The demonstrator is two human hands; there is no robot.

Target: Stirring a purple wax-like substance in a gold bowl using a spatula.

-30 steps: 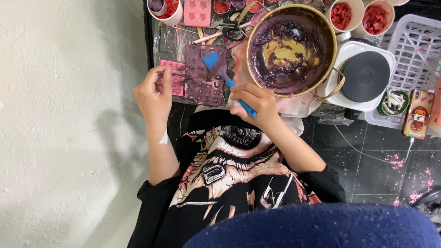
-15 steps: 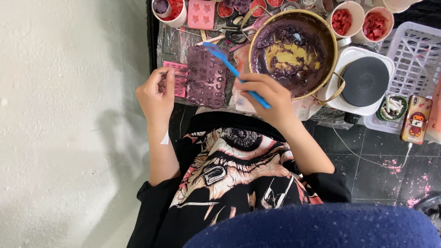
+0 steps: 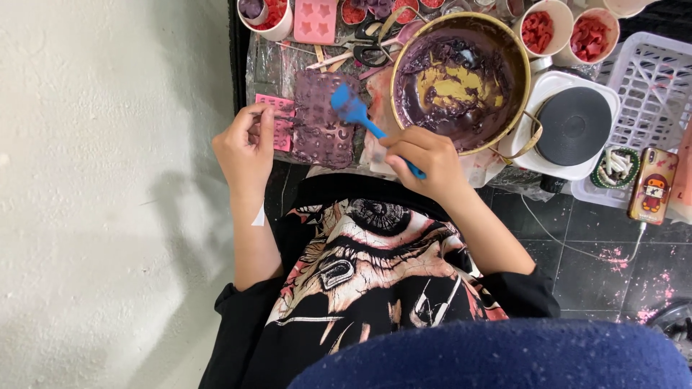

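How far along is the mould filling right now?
Done: the mould is covered in purple mix. In hand: the right hand holds the blue spatula with its blade over the mould, while the left hand steadies the edge. Left: purple mix remains in the bowl, and the star mould looks unfilled.

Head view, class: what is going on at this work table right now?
A person's right hand holds a blue spatula with its blade over a purple-coated mould. The left hand steadies the mould's left edge. Beside it stands a round pan smeared with purple mixture, next to a hotplate.
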